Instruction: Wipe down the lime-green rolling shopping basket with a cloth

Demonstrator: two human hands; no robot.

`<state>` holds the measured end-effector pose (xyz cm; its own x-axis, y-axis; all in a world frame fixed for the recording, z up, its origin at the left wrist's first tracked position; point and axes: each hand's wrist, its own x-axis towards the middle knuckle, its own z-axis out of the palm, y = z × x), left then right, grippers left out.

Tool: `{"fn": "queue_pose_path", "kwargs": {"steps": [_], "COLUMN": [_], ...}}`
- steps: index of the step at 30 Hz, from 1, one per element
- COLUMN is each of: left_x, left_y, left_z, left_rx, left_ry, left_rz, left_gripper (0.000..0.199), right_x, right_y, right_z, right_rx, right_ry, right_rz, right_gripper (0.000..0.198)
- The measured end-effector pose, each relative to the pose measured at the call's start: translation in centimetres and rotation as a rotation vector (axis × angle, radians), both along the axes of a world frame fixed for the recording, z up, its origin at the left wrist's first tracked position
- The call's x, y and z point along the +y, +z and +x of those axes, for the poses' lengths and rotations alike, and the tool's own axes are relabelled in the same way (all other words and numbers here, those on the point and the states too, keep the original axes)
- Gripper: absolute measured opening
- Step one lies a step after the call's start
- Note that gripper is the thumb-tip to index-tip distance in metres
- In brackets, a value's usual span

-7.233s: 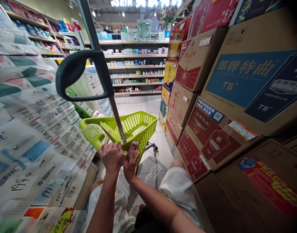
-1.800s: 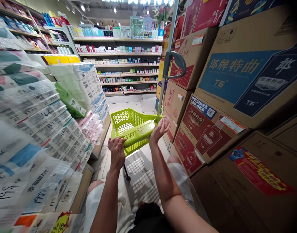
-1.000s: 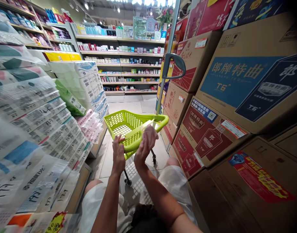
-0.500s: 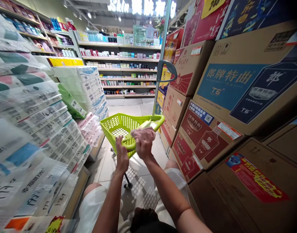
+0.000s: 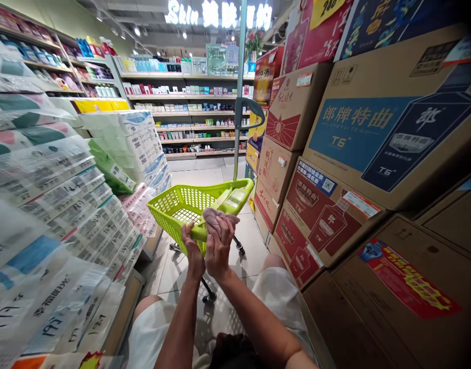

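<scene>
A lime-green shopping cart basket (image 5: 173, 218) with perforated walls stands in front of my knees, on a wheeled frame. My left hand (image 5: 192, 251) grips its near rim, fingers curled over the edge. Just beside it, my right hand (image 5: 220, 251) holds a crumpled pinkish-grey cloth (image 5: 220, 221) against the near right part of the rim. A tall pole with a dark grey handle (image 5: 250, 114) rises from the cart's far side.
On the left, plastic-wrapped tissue packs (image 5: 62, 189) are piled high. Cardboard boxes (image 5: 354, 123) form a wall on the right. Shelves of small cosmetics (image 5: 189, 97) stand across the far end. Tiled floor (image 5: 197, 165) runs between. A caster (image 5: 209, 297) is close to my feet.
The cart has turned slightly, its pole and basket shifting left. My right hand and the cloth have moved left and down along the rim, closer to my left hand.
</scene>
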<state>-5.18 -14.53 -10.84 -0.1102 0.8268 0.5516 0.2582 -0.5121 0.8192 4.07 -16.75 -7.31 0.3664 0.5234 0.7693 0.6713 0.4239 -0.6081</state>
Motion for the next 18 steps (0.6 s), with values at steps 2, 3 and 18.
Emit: {"fn": "queue_pose_path", "kwargs": {"steps": [2, 3, 18], "left_x": [0.1, 0.0, -2.8], "left_y": [0.6, 1.1, 3.3], "left_z": [-0.6, -0.9, -0.2], "left_rx": [0.074, 0.119, 0.333], "left_ry": [-0.001, -0.013, -0.056], "left_rz": [0.038, 0.05, -0.068], "left_gripper": [0.075, 0.077, 0.083], "right_x": [1.7, 3.0, 2.3], "right_y": [-0.2, -0.1, 1.5], "right_z": [1.7, 3.3, 3.1], "right_rx": [0.162, 0.316, 0.67], "right_ry": [-0.012, -0.063, -0.014], "right_rz": [-0.004, -0.018, -0.063], "right_gripper": [0.042, 0.043, 0.042]}}
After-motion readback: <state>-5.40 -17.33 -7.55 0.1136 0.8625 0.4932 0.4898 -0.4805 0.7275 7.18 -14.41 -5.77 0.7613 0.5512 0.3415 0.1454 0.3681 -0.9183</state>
